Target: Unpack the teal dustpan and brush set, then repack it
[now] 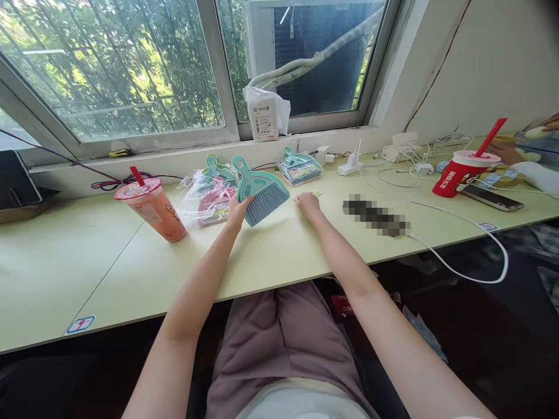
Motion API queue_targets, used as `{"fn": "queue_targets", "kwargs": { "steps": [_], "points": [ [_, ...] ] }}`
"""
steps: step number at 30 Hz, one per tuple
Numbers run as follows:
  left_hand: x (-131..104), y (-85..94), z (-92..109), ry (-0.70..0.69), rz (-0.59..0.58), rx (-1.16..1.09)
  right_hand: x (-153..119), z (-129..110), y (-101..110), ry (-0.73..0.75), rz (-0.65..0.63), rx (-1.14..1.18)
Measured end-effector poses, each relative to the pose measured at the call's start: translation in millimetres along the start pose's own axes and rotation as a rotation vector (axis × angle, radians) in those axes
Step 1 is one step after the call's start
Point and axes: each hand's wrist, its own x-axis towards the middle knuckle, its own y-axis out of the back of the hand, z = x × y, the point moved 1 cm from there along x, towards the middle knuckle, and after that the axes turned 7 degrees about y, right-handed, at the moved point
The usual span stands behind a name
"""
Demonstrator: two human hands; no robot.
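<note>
Teal brush sits tilted on the desk, pinched at its bristle edge by the left hand, the right hand resting flat and empty; a loose sweep could topple the pink drink.

The small brush looks like smooth teal plastic with fine grey-blue bristles, and the pink brush beside it lies in clear, crinkled, glossy wrapping. The tabletop is a pale, matt, smooth laminate. The orange cup is translucent plastic under a shiny film lid, the red cup glossy, and the cable smooth white plastic.
</note>
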Motion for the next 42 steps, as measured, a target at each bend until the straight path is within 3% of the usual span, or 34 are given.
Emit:
{"fn": "queue_targets", "kwargs": {
  "steps": [2, 5, 8, 10, 13, 17, 20, 26, 33, 38, 42],
  "points": [
    [0.2, 0.3, -1.0, 0.003, 0.007, 0.007, 1.8, 0.1, 4.2, -0.065, 0.110, 0.050],
    [0.8, 0.1, -4.4, 0.019, 0.028, 0.008, 0.3, -4.9, 20.1, -0.156, 0.389, 0.172],
    [0.7, -3.3, -8.8, 0.054, 0.042, -0.010, -10.5, -23.9, 38.7, -0.023, 0.595, 0.261],
    [-0.2, -7.4, -11.3, 0.081, 0.040, -0.039, -21.9, -45.0, 42.7, 0.185, 0.526, 0.284],
    [-3.0, -14.3, -13.5, 0.109, -0.003, -0.108, -40.0, -80.4, 29.9, 0.488, 0.287, 0.279],
    [-7.3, -18.0, -12.6, 0.126, -0.057, -0.190, -52.4, -108.2, 2.5, 0.680, 0.203, 0.244],
    [-8.2, -15.9, -9.8, 0.126, -0.054, -0.220, -51.4, -106.9, -3.9, 0.683, 0.209, 0.246],
    [-7.2, -10.8, -6.1, 0.097, -0.051, -0.224, -42.7, -89.9, 3.4, 0.741, 0.192, 0.283],
    [-8.0, -10.1, -6.3, 0.070, -0.075, -0.244, -39.7, -89.1, -2.1, 0.760, 0.190, 0.417],
    [-3.8, -8.7, -8.4, 0.078, -0.042, -0.259, -37.4, -92.1, 6.1, 0.602, 0.301, 0.607],
    [-0.1, -7.9, -9.3, 0.082, -0.038, -0.240, -34.4, -73.1, 39.4, 0.433, 0.413, 0.560]
  ]
}}
